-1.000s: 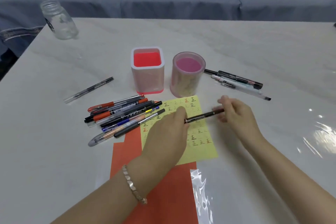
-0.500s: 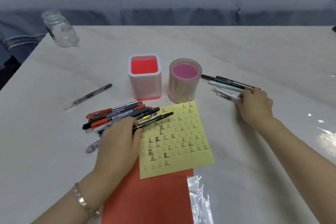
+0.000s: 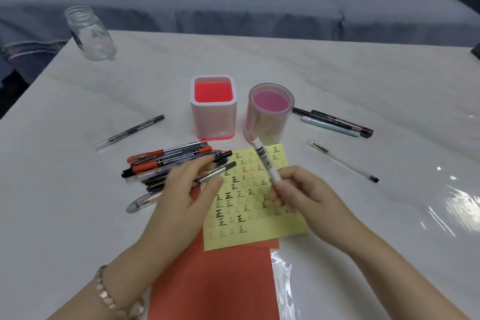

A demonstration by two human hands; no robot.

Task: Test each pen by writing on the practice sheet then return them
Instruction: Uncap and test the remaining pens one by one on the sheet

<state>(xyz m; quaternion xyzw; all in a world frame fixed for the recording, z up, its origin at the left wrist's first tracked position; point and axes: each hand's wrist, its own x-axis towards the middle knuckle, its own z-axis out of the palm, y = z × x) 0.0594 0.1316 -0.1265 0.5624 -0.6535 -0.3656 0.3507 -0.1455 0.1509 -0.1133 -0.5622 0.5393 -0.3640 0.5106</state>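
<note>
Link bracelet [image 3: 107,297] on left wrist [image 3: 124,277] (seemingly rose-gold).

White pen [image 3: 265,160] tilted over practice sheet [image 3: 272,228]; grey pen [image 3: 220,173] at left edge beside pen pile [image 3: 166,161].

Right hand [image 3: 306,195] grips a white pen [image 3: 265,158] above the practice sheet [image 3: 259,232]; left hand [image 3: 187,197] pinches a gray pen [image 3: 220,171].

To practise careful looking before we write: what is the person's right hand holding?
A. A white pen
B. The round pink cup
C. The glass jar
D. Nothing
A: the right hand grips a white pen, raised in front of the yellow practice sheet. The glass jar and round pink cup stand apart from both hands, and the left hand pinches a grey pen.
</note>
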